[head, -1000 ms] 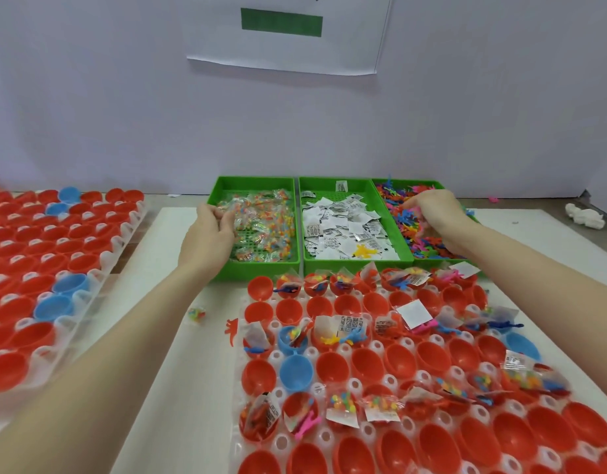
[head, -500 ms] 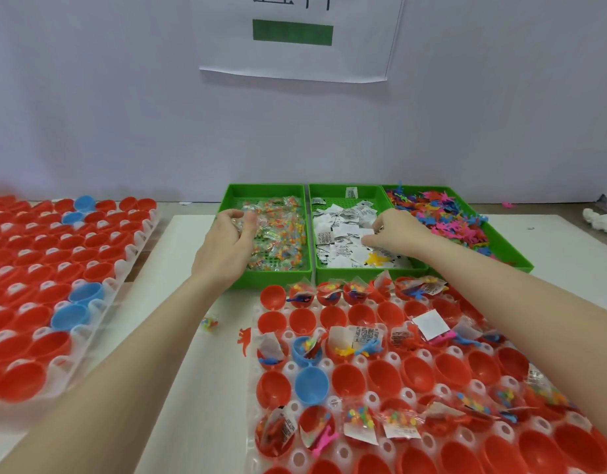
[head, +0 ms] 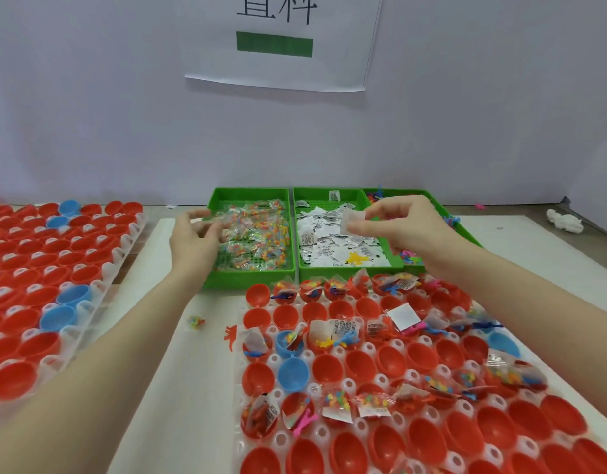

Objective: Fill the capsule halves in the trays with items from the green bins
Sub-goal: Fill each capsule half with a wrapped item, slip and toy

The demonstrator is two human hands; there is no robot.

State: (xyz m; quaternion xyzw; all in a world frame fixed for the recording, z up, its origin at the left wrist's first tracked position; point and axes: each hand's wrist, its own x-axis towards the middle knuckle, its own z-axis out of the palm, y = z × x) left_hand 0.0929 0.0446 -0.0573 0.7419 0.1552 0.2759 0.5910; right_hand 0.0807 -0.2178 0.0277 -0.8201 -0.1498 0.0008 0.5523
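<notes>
Three green bins stand side by side at the back: the left bin holds clear packets of coloured beads, the middle bin white paper slips, the right bin small plastic figures. My left hand pinches a clear bead packet at the left bin's edge. Above the middle bin my right hand pinches a white paper slip. In front lies a clear tray of red and blue capsule halves; several hold packets, slips and figures.
A second tray of red and blue capsule halves lies at the left. A loose bead packet and a red figure lie on the white mat. A white object rests at the far right. A paper sign hangs on the wall.
My right hand moved left from the figure bin to the middle bin and lifted a white slip. My left hand rose at the left bin with a bead packet.
</notes>
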